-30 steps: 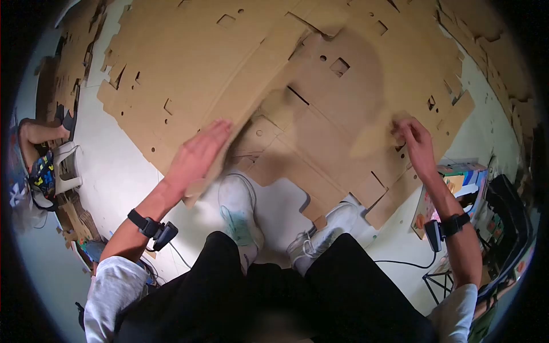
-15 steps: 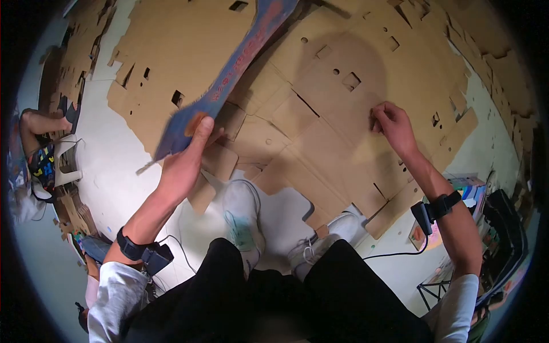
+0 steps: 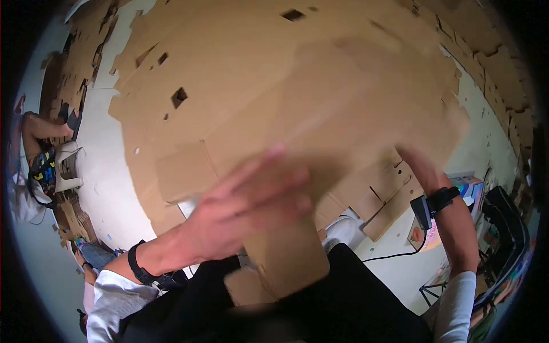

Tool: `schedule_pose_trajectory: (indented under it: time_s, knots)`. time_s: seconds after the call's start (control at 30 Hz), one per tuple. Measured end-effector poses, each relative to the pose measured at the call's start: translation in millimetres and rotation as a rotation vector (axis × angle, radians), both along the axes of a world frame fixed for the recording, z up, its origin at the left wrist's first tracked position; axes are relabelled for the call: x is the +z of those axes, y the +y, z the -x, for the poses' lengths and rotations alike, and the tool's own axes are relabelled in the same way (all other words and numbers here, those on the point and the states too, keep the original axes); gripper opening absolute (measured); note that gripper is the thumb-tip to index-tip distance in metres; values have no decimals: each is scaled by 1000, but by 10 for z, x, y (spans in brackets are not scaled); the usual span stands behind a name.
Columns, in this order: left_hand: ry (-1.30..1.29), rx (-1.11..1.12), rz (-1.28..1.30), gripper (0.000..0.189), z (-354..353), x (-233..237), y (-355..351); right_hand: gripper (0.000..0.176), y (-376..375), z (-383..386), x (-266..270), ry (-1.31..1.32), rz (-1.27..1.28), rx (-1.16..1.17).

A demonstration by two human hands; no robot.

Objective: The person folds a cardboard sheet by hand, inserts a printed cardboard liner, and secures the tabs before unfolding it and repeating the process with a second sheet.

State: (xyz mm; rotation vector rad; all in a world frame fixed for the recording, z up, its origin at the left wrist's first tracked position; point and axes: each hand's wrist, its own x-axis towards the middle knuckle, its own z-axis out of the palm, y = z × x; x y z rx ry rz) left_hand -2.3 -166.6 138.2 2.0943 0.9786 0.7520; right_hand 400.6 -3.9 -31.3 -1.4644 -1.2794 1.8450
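A large, plain brown cardboard piece (image 3: 291,234) is raised in front of me, its near flaps hanging over my lap. Part of it is smeared by motion, so its far outline is hard to make out. Across its near part lies my left hand (image 3: 246,208), blurred, with the fingers stretched out and somewhat apart. My right forearm (image 3: 434,183) comes in from the right, and the hand beyond the wrist is hidden behind the cardboard. The painted side with blue and red does not show.
More cardboard with cut holes (image 3: 217,57) covers the floor ahead. On the left a person's leg (image 3: 46,126) shows beside a white stool (image 3: 68,166). A black cable (image 3: 394,254) runs from my right wrist strap. Cardboard stacks (image 3: 486,51) line the right side.
The blue-and-red painted strip in my left hand is gone from sight; a broad brown cardboard face shows instead. My left hand moved right and its fingers stretched out. My right hand went behind the cardboard.
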Motion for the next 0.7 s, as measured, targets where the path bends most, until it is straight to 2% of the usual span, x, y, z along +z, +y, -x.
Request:
schedule_pose_trajectory:
  time_s: [0.1,0.2,0.3,0.4,0.47,0.5,0.57,0.6,0.67,0.7]
  knots:
    - [133,-256,-80,47,37,-29,-174,36,-37,-156,320,232,213,-96]
    - [173,-396,-223,63,111,-282,-425,41,-56,-289,567,425,394,-186]
    - [389,-535,-195,78,347,-508,-564,47,-26,-278,638,511,479,-219]
    - [719,-620,107,87,507,-477,-487,53,15,-220,700,523,540,-250]
    - [849,-528,17,89,669,-684,-524,57,81,-124,736,495,553,-270]
    - [911,-482,-30,90,702,-767,-522,59,70,-33,783,421,495,-321]
    - [932,-451,147,89,658,-695,-427,56,-19,45,827,202,333,-453]
    - [943,-436,234,89,637,-671,-392,54,-53,-14,790,29,276,-324]
    - [855,-304,201,92,630,-719,-392,49,-109,-173,677,-312,159,-61]
    - [811,-239,184,94,620,-721,-364,48,-144,-239,674,-325,127,-63]
